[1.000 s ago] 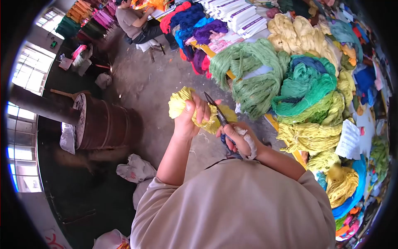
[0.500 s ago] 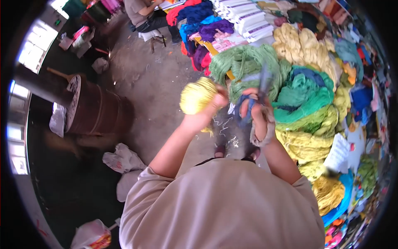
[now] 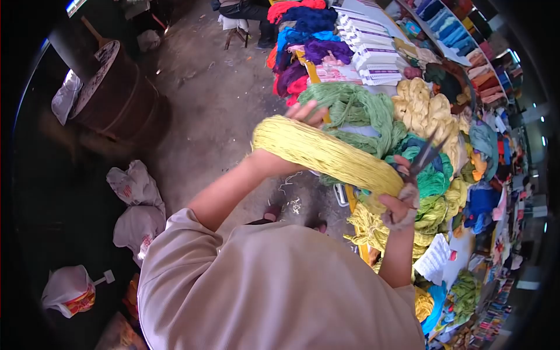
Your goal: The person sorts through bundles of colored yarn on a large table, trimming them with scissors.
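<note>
A skein of yellow yarn [image 3: 326, 149] is stretched between my two hands, sloping down to the right. My left hand [image 3: 274, 161] holds its left end, the yarn crossing over the palm and the fingers showing beyond it. At the other end, my right hand [image 3: 399, 204] is closed on a pair of scissors [image 3: 429, 154], blades pointing up and right. The yarn's right end lies against this hand; how the fingers grip it is partly hidden. Close behind the skein lies green yarn [image 3: 350, 108], with teal yarn [image 3: 434, 178] near the scissors.
A table along my right carries yarn heaps, including cream yarn [image 3: 423, 108], stacked white-and-purple packets [image 3: 370, 49] and a paper sheet [image 3: 433, 258]. A rusty drum [image 3: 119, 96] stands left, with white bags [image 3: 137, 186] on the floor. A seated person [image 3: 248, 10] is at the back.
The yellow yarn, earlier bunched at my left hand, is now drawn out into a long band reaching my right hand. My right hand has moved right and down with the scissors. The view has shifted rightward.
</note>
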`<state>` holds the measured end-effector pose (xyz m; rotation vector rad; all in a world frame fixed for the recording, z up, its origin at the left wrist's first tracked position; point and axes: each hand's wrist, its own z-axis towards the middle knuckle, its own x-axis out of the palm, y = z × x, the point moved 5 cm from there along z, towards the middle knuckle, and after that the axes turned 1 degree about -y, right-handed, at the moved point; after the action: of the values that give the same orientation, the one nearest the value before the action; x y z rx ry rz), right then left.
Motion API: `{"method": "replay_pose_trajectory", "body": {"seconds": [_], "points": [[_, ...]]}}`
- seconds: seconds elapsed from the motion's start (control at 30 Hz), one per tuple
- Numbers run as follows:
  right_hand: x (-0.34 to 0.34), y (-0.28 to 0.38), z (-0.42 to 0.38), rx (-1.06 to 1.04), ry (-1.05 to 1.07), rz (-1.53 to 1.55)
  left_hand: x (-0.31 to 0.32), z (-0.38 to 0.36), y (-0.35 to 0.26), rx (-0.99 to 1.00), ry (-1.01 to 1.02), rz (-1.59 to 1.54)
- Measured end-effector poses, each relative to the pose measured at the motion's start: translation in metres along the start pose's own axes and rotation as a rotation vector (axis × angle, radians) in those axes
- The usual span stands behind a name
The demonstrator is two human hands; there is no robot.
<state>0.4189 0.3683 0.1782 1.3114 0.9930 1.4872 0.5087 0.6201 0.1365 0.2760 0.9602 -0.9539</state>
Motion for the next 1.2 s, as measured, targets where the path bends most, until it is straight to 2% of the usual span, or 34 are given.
{"method": "replay_pose_trajectory", "body": {"seconds": [0.07,0.1,0.23,0.3,0.33,0.37,0.4,0.43,0.47,0.57,0.6,0.7,0.73,0.77,0.83,0.87,0.93,1.0,1.07,1.17,1.2], "points": [[-0.021,0.006,-0.007,-0.059,-0.054,-0.083,-0.004,-0.014,0.017,-0.02,0.048,0.157],[-0.038,0.005,-0.008,-0.108,-0.07,-0.084,-0.005,-0.02,0.028,-0.105,0.063,0.01],[-0.094,0.015,-0.02,-0.234,-0.162,-0.076,-0.025,-0.044,0.067,-0.215,0.065,0.048],[-0.128,0.018,-0.03,-0.334,-0.231,-0.168,-0.037,-0.054,0.083,-0.253,0.025,0.045],[-0.13,0.021,-0.034,-0.235,-0.314,0.076,-0.039,-0.059,0.089,-0.26,0.021,0.013],[-0.147,0.019,-0.04,-0.232,-0.289,0.093,-0.04,-0.063,0.095,-0.266,0.018,-0.019],[-0.167,0.014,-0.047,-0.251,-0.333,0.065,-0.035,-0.07,0.102,-0.356,0.08,-0.163],[-0.174,0.012,-0.052,-0.269,-0.379,0.036,-0.033,-0.069,0.098,-0.347,0.091,-0.169],[-0.179,0.011,-0.058,-0.243,-0.371,0.038,-0.034,-0.067,0.096,-0.391,0.017,-0.464],[-0.207,-0.001,-0.083,-0.211,-0.542,0.143,-0.018,-0.06,0.091,-0.442,-0.082,-0.921],[-0.215,-0.005,-0.094,-0.215,-0.569,0.145,-0.01,-0.061,0.096,-0.41,-0.051,-0.899],[-0.23,-0.009,-0.115,-0.252,-0.629,0.077,0.012,-0.041,0.087,-0.505,-0.099,-1.351],[-0.238,-0.011,-0.123,-0.271,-0.644,0.024,0.021,-0.032,0.075,-0.574,-0.145,-1.696],[-0.242,-0.013,-0.127,-0.291,-0.628,0.005,0.018,-0.01,0.059,-0.577,-0.333,-1.834],[-0.264,-0.02,-0.144,-0.411,-0.587,-0.493,0.023,0.02,0.036,-0.459,-0.375,-2.098],[-0.262,-0.02,-0.147,-0.3,-0.608,-0.569,0.03,0.031,0.03,-0.434,-0.436,-2.162],[-0.253,-0.019,-0.152,-0.073,-0.617,-0.731,0.039,0.052,0.013,-0.531,-0.489,-2.139],[-0.237,-0.026,-0.145,0.1,-0.61,-0.551,0.045,0.072,-0.007,-0.485,-0.432,-2.151],[-0.226,-0.027,-0.128,0.075,-0.524,-0.832,0.054,0.09,-0.031,-0.439,-0.338,-2.15],[-0.155,-0.015,-0.057,-0.045,-0.399,0.068,0.075,0.105,-0.071,-0.427,-0.183,-2.2],[-0.129,-0.012,-0.038,-0.149,-0.306,-0.206,0.084,0.107,-0.082,-0.443,-0.146,-2.205]]}}
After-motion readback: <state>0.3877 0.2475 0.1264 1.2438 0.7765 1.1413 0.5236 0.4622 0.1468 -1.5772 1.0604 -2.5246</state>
